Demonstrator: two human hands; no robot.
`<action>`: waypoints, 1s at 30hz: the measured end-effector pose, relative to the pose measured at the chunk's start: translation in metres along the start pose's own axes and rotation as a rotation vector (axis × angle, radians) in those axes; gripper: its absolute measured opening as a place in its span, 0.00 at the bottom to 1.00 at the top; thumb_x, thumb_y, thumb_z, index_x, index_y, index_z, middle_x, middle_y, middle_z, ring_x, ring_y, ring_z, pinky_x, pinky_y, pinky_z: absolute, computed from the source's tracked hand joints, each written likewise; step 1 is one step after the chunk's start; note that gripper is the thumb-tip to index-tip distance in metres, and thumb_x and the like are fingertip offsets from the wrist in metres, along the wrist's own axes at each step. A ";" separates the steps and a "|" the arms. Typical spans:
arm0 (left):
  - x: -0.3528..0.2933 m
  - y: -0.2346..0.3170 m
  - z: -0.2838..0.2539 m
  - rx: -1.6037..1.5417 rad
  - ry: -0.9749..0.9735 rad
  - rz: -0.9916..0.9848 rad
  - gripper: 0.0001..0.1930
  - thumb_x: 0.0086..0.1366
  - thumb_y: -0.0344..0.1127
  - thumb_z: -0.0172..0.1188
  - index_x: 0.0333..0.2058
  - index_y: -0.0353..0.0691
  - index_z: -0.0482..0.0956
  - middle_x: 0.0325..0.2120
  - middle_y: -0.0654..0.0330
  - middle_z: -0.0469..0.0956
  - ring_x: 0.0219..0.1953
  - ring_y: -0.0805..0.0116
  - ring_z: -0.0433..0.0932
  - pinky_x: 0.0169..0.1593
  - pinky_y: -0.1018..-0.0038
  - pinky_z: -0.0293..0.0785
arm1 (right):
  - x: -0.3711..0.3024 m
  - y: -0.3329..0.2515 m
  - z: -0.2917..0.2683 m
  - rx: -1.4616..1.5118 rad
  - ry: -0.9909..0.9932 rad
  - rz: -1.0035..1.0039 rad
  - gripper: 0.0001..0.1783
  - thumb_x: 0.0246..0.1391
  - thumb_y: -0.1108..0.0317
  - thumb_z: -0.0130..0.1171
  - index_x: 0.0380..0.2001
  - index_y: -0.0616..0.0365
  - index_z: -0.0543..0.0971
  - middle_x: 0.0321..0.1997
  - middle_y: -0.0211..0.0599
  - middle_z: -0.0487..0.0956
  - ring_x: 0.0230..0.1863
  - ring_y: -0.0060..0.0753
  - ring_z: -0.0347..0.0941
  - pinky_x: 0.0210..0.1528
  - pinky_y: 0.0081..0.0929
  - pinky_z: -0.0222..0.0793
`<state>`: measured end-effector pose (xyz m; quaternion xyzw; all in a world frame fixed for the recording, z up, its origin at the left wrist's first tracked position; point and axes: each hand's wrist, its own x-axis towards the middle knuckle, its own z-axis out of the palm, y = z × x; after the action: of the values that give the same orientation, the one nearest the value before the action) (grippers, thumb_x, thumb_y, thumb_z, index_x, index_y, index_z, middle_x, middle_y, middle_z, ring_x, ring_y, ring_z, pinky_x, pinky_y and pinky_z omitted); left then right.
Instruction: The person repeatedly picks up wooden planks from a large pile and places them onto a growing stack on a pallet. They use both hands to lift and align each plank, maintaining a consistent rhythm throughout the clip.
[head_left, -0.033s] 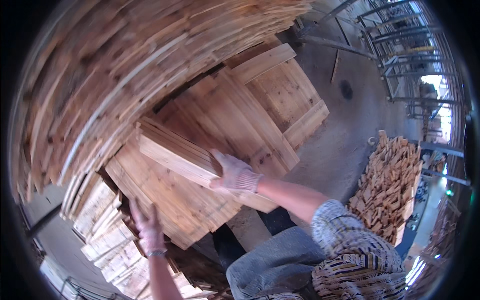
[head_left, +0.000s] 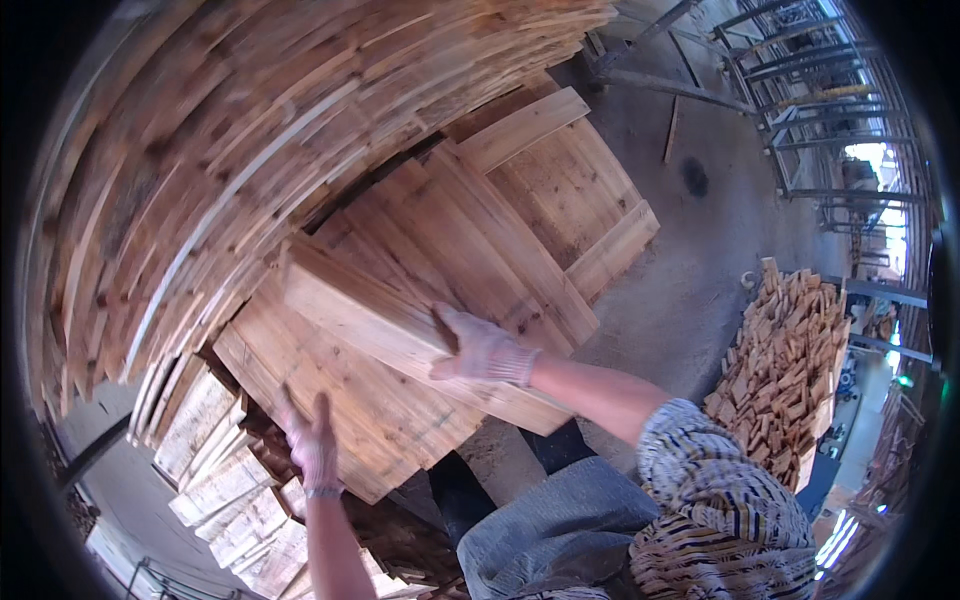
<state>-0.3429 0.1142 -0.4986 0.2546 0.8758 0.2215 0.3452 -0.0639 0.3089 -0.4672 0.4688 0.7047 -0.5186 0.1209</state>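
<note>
a bundle of long boards (head_left: pixel 375 325) lies aslant across a wide wooden panel (head_left: pixel 360 430), just in front of the wearer's legs. the boards are pale, straight and closely packed; their near face is smooth and creamy, almost white toward the far left end, while the upper side is a warmer brown, slightly blurred. the right hand (head_left: pixel 485 348), in a light knitted glove, grips the bundle toward its right end, thumb on the near face and fingers over the top. the left hand (head_left: pixel 312 450), gloved alike, is loose, fingers and thumb spread, at the panel's left edge; whether it touches the wood cannot be told. knotty, honey-coloured panels (head_left: pixel 455 245) lie beyond, beside a tall stack of planks (head_left: pixel 220 150).
</note>
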 end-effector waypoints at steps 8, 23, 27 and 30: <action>0.079 0.176 0.185 0.560 -0.180 -0.476 0.79 0.41 0.83 0.66 0.72 0.30 0.31 0.72 0.26 0.32 0.75 0.29 0.32 0.72 0.40 0.38 | -0.033 0.135 -0.187 0.439 0.066 0.019 0.62 0.41 0.62 0.77 0.75 0.61 0.52 0.74 0.49 0.64 0.74 0.41 0.60 0.74 0.31 0.54; 0.091 0.177 0.205 0.736 -0.173 -0.613 0.82 0.38 0.84 0.65 0.72 0.32 0.27 0.72 0.31 0.28 0.75 0.33 0.32 0.72 0.41 0.38 | 0.027 0.215 -0.247 0.677 0.006 0.258 0.56 0.45 0.63 0.75 0.74 0.58 0.57 0.70 0.41 0.68 0.70 0.36 0.63 0.69 0.29 0.60; 0.091 0.187 0.212 0.782 -0.219 -0.613 0.82 0.38 0.87 0.62 0.72 0.31 0.29 0.73 0.30 0.29 0.75 0.31 0.33 0.73 0.41 0.38 | 0.037 0.216 -0.229 -0.107 -0.041 0.180 0.56 0.48 0.53 0.72 0.73 0.61 0.55 0.68 0.63 0.66 0.68 0.56 0.66 0.68 0.37 0.63; 0.091 0.179 0.204 0.769 -0.226 -0.641 0.81 0.39 0.86 0.62 0.72 0.31 0.28 0.73 0.30 0.29 0.75 0.31 0.33 0.73 0.41 0.38 | 0.037 0.182 -0.220 -0.245 0.128 0.251 0.61 0.47 0.49 0.72 0.75 0.60 0.48 0.70 0.66 0.61 0.69 0.65 0.61 0.69 0.46 0.61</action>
<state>-0.2016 0.3500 -0.5778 0.1041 0.8852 -0.2624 0.3697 0.1292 0.5181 -0.5088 0.5670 0.7048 -0.3789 0.1956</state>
